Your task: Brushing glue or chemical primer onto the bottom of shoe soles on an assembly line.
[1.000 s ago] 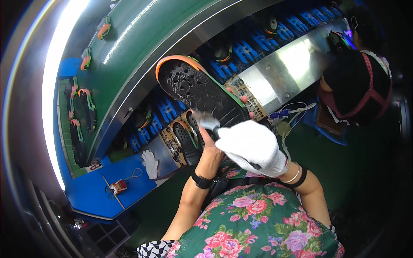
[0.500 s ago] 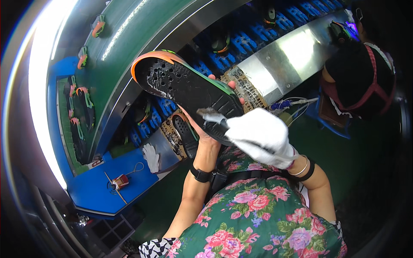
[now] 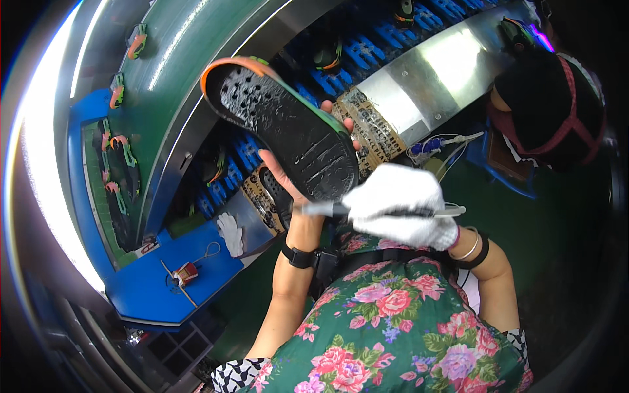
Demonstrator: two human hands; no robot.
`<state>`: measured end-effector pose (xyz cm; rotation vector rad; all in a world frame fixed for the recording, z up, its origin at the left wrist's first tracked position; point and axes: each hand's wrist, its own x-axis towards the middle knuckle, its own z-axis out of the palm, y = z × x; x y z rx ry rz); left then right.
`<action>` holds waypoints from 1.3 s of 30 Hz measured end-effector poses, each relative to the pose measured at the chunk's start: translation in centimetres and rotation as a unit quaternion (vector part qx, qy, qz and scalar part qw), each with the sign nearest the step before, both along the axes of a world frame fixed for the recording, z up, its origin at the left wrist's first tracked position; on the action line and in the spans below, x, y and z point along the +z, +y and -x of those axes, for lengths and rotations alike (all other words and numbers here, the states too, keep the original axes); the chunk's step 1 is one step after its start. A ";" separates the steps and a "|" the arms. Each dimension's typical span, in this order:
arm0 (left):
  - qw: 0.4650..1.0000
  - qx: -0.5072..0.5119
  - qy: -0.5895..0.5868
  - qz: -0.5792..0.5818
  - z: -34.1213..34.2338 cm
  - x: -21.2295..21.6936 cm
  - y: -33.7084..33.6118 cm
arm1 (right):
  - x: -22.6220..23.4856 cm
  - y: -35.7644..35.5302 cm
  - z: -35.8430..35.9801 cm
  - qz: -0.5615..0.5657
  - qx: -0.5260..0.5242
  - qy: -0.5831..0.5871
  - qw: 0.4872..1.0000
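Observation:
My bare left hand (image 3: 285,178) is closed round a shoe sole (image 3: 291,137), its thumb on the near edge and fingertips showing over the far edge. The sole is black inside with an orange and green rim, and small holes dot its far end. A wet gloss covers much of its inner face. In a white knit glove, my right hand (image 3: 396,206) grips a brush (image 3: 321,208) with a pale handle. The brush head, blurred, is just off the sole's near end, by my left wrist. Another black sole (image 3: 273,187) lies partly hidden behind my left hand.
A green conveyor belt (image 3: 190,56) carries several soles at left. Blue racks (image 3: 357,56) run under its metal edge. On a blue table (image 3: 144,288) sits a small red object (image 3: 185,274); a white glove (image 3: 230,234) lies nearby. Another person (image 3: 544,111) works at right.
The brush has come off the sole's inner face toward my left wrist. The sole's near half now looks wet and shiny. My left hand still holds the sole, tilted slightly differently.

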<state>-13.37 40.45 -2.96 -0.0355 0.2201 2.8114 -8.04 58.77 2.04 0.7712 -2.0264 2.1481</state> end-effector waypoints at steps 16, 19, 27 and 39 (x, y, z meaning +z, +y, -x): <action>0.981 -0.192 0.001 -0.030 0.7 -1.9 -2.0 | 0.0 -0.3 -1.4 -0.094 -0.007 0.054 0.994; 0.974 -0.221 -0.006 -0.044 0.3 -2.3 -2.0 | 0.0 0.4 -0.9 0.042 0.043 -0.138 0.989; 0.960 -0.242 -0.047 0.134 0.4 -0.9 -2.7 | -1.0 0.2 -2.1 -0.176 0.013 0.131 0.976; 0.958 -0.263 -0.108 0.021 1.5 -0.4 -4.9 | -0.1 0.8 -1.9 -0.193 0.086 0.125 0.970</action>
